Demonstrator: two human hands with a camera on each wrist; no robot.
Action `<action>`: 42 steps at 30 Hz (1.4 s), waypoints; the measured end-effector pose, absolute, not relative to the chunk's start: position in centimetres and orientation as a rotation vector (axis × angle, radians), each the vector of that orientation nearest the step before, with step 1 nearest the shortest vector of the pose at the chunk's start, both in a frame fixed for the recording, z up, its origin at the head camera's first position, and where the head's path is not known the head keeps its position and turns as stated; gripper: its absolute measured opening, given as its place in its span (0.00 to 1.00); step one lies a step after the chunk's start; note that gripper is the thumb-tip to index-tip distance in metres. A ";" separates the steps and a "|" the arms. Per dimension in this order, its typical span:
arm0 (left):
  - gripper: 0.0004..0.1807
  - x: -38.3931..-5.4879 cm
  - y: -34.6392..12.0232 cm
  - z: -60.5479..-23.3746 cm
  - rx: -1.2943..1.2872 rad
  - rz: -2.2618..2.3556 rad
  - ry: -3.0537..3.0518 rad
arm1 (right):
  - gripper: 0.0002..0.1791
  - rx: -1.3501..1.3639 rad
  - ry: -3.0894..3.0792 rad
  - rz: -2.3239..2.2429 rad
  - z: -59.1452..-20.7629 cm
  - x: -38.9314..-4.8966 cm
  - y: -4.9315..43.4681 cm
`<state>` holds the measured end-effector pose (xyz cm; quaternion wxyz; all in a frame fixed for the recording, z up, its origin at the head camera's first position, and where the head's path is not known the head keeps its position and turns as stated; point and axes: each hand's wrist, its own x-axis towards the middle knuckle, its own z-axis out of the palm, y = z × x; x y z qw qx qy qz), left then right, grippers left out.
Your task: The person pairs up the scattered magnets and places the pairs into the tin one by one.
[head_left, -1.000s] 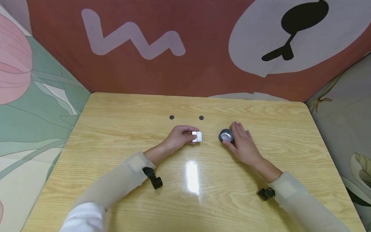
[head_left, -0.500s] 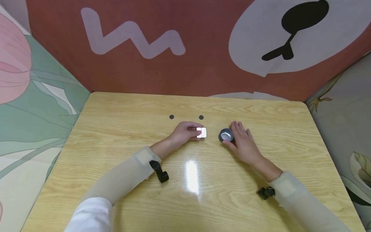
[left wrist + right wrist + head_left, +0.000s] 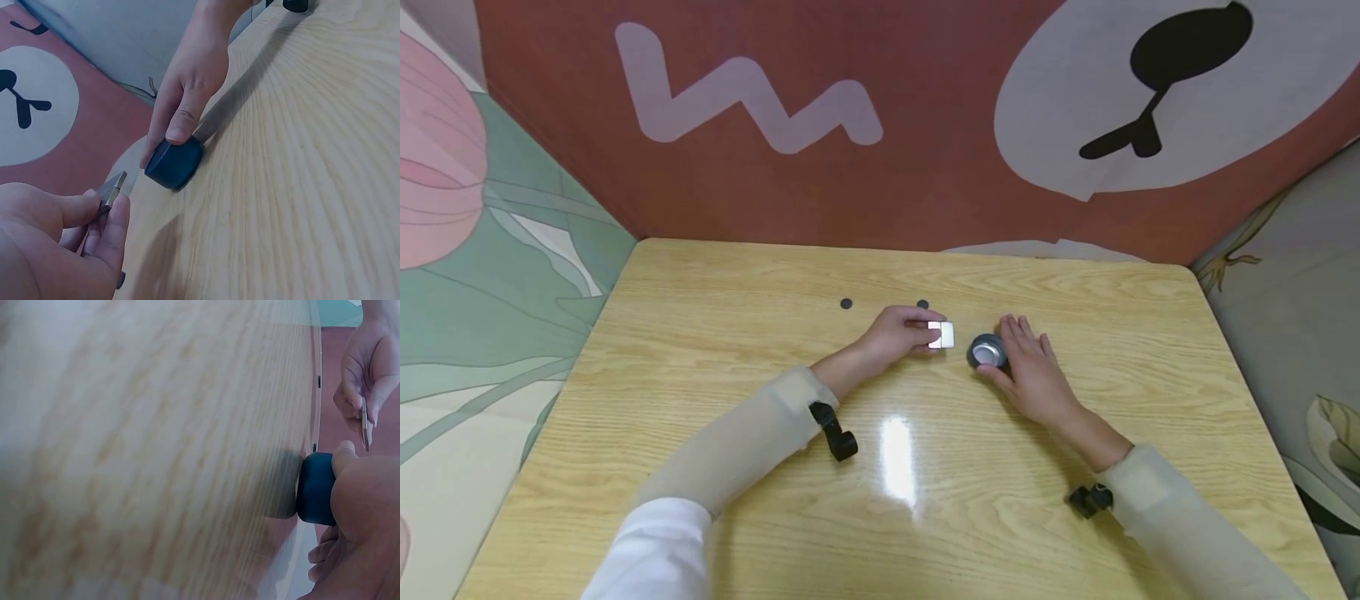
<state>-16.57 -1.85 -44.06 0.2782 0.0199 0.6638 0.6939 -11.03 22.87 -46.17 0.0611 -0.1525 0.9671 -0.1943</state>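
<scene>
In the head view my left hand point(image 3: 895, 335) pinches a small flat silver metal piece point(image 3: 947, 335) with a seam across it, raised over the table. Seen from the left wrist, this piece is thin and edge-on between thumb and fingers. A small round dark blue pot point(image 3: 175, 167) with a silver metal hollow in its top stands upright on the table. My right hand point(image 3: 1037, 383) holds the pot from its right side, thumb at the near rim and fingers along the far side. The silver piece is just left of the pot, apart from it.
A light wooden table point(image 3: 775, 500) fills the lower view. Two small black discs point(image 3: 846, 303) lie toward its back edge, one partly behind my left hand. A red printed backdrop point(image 3: 925, 192) rises behind the table. Black wrist mounts point(image 3: 835, 432) sit on both sleeves.
My left hand has moved right and slightly toward the back with the silver piece, closer to the pot. My right hand and the pot have stayed in place.
</scene>
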 end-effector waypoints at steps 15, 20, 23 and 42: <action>0.17 -16.9 1.2 -44.1 0.102 1.862 1.753 | 0.48 -0.474 2.930 -0.596 -46.3 -11.1 22.9; 0.17 -16.7 2.0 -44.2 0.118 1.855 1.727 | 0.48 -0.479 2.929 -0.600 -46.3 -11.0 22.9; 0.17 -16.6 2.4 -44.3 0.122 1.852 1.723 | 0.48 -0.478 2.926 -0.597 -46.3 -10.9 22.9; 0.13 -16.7 3.9 -44.3 0.115 1.794 1.821 | 0.49 -0.484 2.927 -0.593 -46.3 -11.0 23.0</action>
